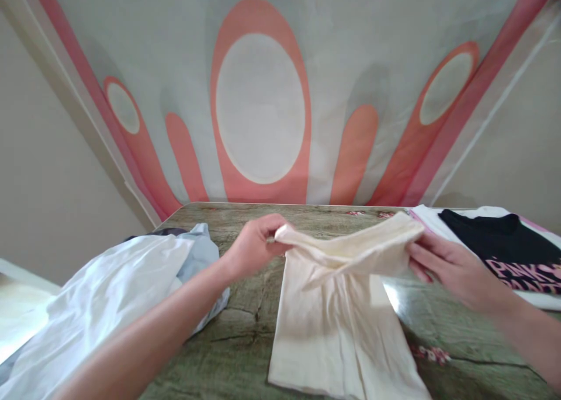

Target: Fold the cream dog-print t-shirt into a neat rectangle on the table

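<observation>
A cream garment hangs between my two hands, its upper part folded over and its lower part spread on the wood-patterned table. My left hand pinches the left end of the folded band. At the band's right end, my right hand grips the fabric with the thumb over it. Soft creases run down the middle of the cloth. Which kind of garment it is, I cannot tell.
White and pale-blue clothes lie heaped on the left. At the right sits a black printed T-shirt on top of white clothing. The wood-patterned table ends at a patterned pink-and-grey wall covering.
</observation>
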Action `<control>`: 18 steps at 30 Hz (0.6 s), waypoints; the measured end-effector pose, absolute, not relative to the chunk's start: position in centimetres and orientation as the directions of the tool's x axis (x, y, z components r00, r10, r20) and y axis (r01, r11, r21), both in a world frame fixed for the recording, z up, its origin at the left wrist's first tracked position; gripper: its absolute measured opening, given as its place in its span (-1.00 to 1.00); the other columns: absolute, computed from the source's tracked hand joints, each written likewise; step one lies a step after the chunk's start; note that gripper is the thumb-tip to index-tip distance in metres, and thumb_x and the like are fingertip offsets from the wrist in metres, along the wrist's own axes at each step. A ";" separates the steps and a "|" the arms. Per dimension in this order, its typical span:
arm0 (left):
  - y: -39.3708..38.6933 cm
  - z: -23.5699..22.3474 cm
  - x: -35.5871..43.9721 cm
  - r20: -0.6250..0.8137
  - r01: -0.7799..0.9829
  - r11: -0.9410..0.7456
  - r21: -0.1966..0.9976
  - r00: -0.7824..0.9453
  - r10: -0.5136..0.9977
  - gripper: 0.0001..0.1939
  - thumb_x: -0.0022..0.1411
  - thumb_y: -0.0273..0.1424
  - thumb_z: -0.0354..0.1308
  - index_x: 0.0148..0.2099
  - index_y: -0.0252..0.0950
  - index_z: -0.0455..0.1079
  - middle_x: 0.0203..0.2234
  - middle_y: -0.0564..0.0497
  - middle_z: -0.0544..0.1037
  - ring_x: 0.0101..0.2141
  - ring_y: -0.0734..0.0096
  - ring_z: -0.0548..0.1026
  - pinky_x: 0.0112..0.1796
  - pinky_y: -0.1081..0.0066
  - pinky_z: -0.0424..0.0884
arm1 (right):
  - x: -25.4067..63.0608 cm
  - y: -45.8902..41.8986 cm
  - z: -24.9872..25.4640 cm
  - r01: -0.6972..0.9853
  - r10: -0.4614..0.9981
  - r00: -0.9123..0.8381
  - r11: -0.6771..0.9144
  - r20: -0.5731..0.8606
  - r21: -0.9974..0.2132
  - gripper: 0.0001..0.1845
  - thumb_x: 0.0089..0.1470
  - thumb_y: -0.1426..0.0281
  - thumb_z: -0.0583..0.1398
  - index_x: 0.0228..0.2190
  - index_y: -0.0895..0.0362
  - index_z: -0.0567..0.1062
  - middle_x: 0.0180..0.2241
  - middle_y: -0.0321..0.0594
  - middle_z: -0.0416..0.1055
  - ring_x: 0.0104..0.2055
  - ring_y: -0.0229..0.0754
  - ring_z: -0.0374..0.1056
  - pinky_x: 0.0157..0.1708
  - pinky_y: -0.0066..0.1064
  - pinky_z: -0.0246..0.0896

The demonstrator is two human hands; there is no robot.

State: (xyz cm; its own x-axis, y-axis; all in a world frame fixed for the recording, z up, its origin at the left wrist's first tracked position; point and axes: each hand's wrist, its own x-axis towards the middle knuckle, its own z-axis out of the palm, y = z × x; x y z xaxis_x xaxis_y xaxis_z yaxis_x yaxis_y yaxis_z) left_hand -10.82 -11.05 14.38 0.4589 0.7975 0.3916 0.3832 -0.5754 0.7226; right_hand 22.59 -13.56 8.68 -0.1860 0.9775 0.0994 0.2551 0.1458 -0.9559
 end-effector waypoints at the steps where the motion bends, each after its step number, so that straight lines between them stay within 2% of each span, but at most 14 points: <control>1: -9.3 15.0 -10.3 0.416 0.350 -0.565 0.748 0.416 0.808 -0.84 0.06 -0.35 0.20 -0.33 -0.37 0.44 -0.42 -0.01 0.48 -0.38 0.44 0.42 -0.33 0.46 0.33 | 22.6 -12.1 9.6 0.226 0.978 -0.164 0.167 0.131 -0.960 -0.70 0.05 0.14 0.13 -0.37 0.14 0.35 -0.69 -0.43 0.14 -0.67 -0.39 0.03 -0.68 -0.55 -0.06; 4: -3.2 16.3 -8.5 0.485 0.243 -0.561 0.791 0.309 0.818 -0.72 0.04 -0.27 0.21 -0.26 -0.38 0.45 -0.38 -0.01 0.51 -0.36 0.43 0.43 -0.33 0.46 0.34 | 22.6 -7.0 12.0 0.144 0.965 -0.044 0.264 0.260 -0.954 -0.71 0.01 0.17 0.18 -0.33 0.13 0.38 -0.71 -0.46 0.10 -0.70 -0.43 -0.03 -0.73 -0.59 -0.19; 6: 1.1 16.3 -7.5 0.508 0.227 -0.557 0.799 0.244 0.826 -0.71 0.01 -0.28 0.22 -0.24 -0.39 0.45 -0.37 -0.01 0.52 -0.37 0.45 0.43 -0.32 0.47 0.33 | 22.6 -3.0 12.7 0.125 0.957 0.006 0.286 0.289 -0.950 -0.75 -0.03 0.22 0.21 -0.36 0.15 0.41 -0.71 -0.47 0.10 -0.71 -0.45 -0.05 -0.74 -0.60 -0.19; 10: 9.0 13.8 -6.3 0.421 0.350 -0.434 0.830 0.116 0.900 -0.71 -0.04 -0.32 0.24 -0.26 -0.40 0.47 -0.41 -0.01 0.52 -0.43 0.46 0.43 -0.40 0.51 0.32 | 22.2 4.7 11.2 0.105 0.976 0.137 0.152 0.166 -0.983 -0.81 -0.08 0.31 0.24 -0.48 0.19 0.40 -0.72 -0.45 0.14 -0.74 -0.48 -0.05 -0.77 -0.60 -0.22; 13: 12.9 10.6 -6.0 0.303 0.542 -0.256 0.800 0.003 0.953 -0.75 0.00 -0.31 0.20 -0.29 -0.37 0.49 -0.45 0.01 0.53 -0.44 0.44 0.43 -0.41 0.51 0.31 | 21.2 8.7 8.5 0.194 0.973 0.223 0.013 0.057 -0.981 -0.88 -0.06 0.39 0.22 -0.50 0.21 0.41 -0.74 -0.44 0.16 -0.75 -0.46 -0.01 -0.77 -0.60 -0.16; 16: 14.9 7.4 -5.9 0.271 0.584 -0.210 0.784 -0.017 0.962 -0.81 0.05 -0.39 0.13 -0.32 -0.37 0.50 -0.47 0.01 0.52 -0.41 0.40 0.44 -0.39 0.50 0.31 | 19.8 10.7 5.9 0.254 0.966 0.251 -0.005 0.061 -0.967 -0.92 -0.06 0.45 0.19 -0.45 0.23 0.46 -0.71 -0.37 0.28 -0.70 -0.41 0.12 -0.72 -0.59 -0.02; 18: 15.8 5.6 -5.7 0.253 0.601 -0.186 0.777 -0.028 0.967 -0.81 0.08 -0.43 0.08 -0.33 -0.39 0.50 -0.49 -0.01 0.52 -0.40 0.38 0.45 -0.38 0.48 0.31 | 19.1 11.3 4.4 0.303 0.968 0.240 0.002 0.078 -0.953 -0.87 -0.09 0.48 0.19 -0.39 0.22 0.48 -0.62 -0.31 0.39 -0.60 -0.36 0.25 -0.62 -0.58 0.13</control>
State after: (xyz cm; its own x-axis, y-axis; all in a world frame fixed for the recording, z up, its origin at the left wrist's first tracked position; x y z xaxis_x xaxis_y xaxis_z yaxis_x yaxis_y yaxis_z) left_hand -5.67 15.76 5.64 -0.0283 0.9671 0.2528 0.6012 -0.1855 0.7772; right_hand 19.15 11.27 4.37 0.2403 0.9675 0.0784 0.3026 0.0021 -0.9531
